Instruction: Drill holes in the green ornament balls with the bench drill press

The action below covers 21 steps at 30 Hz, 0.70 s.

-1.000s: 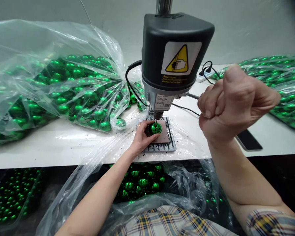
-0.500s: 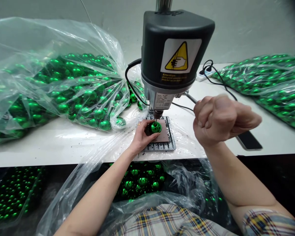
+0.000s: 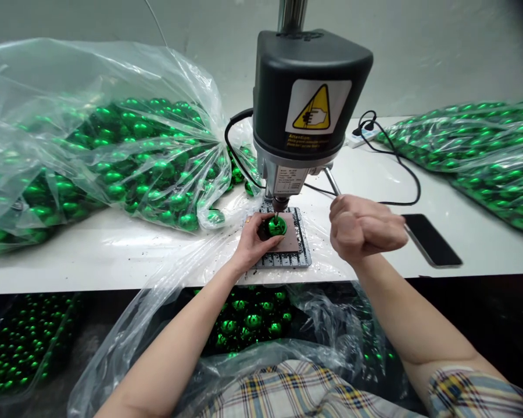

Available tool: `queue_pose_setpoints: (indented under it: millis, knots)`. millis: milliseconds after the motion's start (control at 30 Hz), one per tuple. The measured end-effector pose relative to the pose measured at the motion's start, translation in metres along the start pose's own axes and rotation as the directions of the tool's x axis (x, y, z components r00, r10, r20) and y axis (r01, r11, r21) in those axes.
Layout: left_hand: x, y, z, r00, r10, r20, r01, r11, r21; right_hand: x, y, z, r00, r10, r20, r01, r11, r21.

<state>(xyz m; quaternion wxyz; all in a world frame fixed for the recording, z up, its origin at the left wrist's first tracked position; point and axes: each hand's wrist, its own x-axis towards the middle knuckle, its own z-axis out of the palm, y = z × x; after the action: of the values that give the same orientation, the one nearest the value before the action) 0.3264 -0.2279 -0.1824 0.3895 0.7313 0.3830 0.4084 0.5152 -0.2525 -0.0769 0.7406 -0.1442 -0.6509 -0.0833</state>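
Left hand [image 3: 250, 245] grasping green ball [image 3: 278, 227], centre frame, under drill press [image 3: 309, 58]. Right hand [image 3: 366, 227], right of centre, clenched around lever [image 3: 332, 182]. Likely best: ball steady, skin clear of bit [image 3: 276, 215], lever pressure even.

I see a glossy green ball [image 3: 279, 229] mid-frame against a dusty-pink pad [image 3: 292, 237], over a grey plate [image 3: 283, 262] flecked black. Above, the machine housing [image 3: 273, 96] is black, its white label [image 3: 340, 96] bearing a yellow triangle. Bottom centre, I get a plaid shirt [image 3: 283, 395] in cream, blue and yellow.
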Motion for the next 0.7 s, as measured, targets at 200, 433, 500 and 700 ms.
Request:
queue_pose_setpoints:
  millis: [200,433,500,700]
  knots:
    - [0.002,0.006,0.004,0.999,-0.036,-0.001,0.036,0.997,-0.063,0.057,-0.004,0.021,0.961,0.190,-0.201,-0.173,0.980,0.098]
    - [-0.027,0.057,-0.044,0.991,-0.127,0.035,0.120,0.978,0.172,0.125,0.024,0.039,0.838,0.509,-0.197,-0.470,0.856,0.216]
    - [-0.044,0.073,-0.073,0.910,-0.184,0.372,0.084,0.959,0.269,0.124,0.027,0.038,0.835,0.520,-0.180,-0.486,0.851,0.202]
    - [-0.014,0.062,-0.106,0.900,-0.192,0.391,0.106,0.967,0.230,0.118,0.026,0.039,0.874,0.442,-0.201,-0.410,0.894,0.183]
